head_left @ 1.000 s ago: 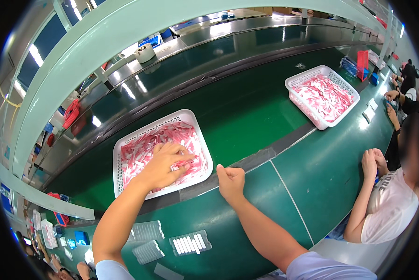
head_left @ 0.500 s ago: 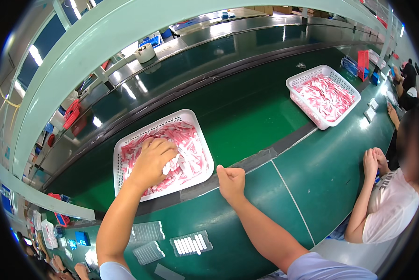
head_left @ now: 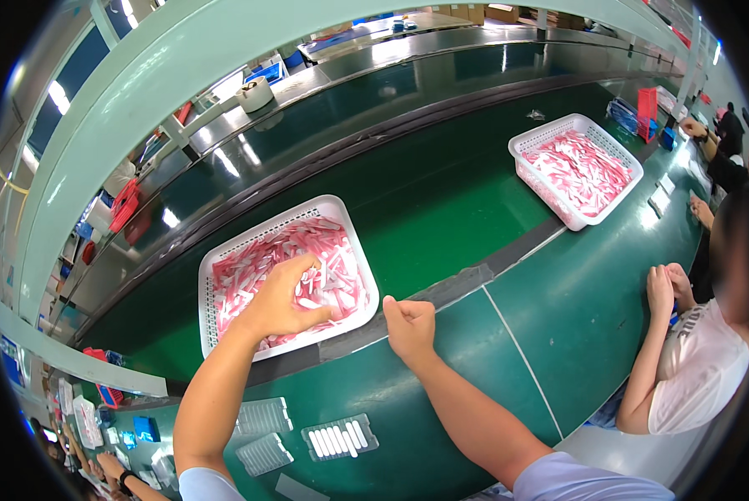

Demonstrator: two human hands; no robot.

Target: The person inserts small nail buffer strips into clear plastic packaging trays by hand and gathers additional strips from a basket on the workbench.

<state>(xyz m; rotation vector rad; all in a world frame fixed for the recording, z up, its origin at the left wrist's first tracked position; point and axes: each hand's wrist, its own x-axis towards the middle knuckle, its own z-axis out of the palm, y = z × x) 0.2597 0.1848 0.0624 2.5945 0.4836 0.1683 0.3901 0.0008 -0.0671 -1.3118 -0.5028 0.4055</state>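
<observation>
My left hand [head_left: 278,302] reaches into the near white plastic basket [head_left: 373,288], thumb and fingers spread apart over a heap of small pink and white strips [head_left: 253,271]. No strip shows clearly between its fingers. Just right of that basket, over the belt's edge, my right hand [head_left: 410,327] is closed with the thumb on top; what it holds, if anything, is hidden. Below, on the green tabletop, a clear ribbed tray [head_left: 366,427] carries several white sticks [head_left: 334,440] side by side. Beside it are two more clear trays [head_left: 262,416], with no sticks in them.
Farther right stands a second white basket [head_left: 587,219] of pink and white strips. A co-worker [head_left: 700,359] sits at the right with hands together. Beyond the green belt [head_left: 441,209] is a dark raised ledge [head_left: 374,125]. A pale green metal frame [head_left: 82,167] arches over the left side.
My left hand has opened, its thumb and fingers moving apart as it shifts slightly right and down among the strips. My right hand stays closed in nearly the same place.
</observation>
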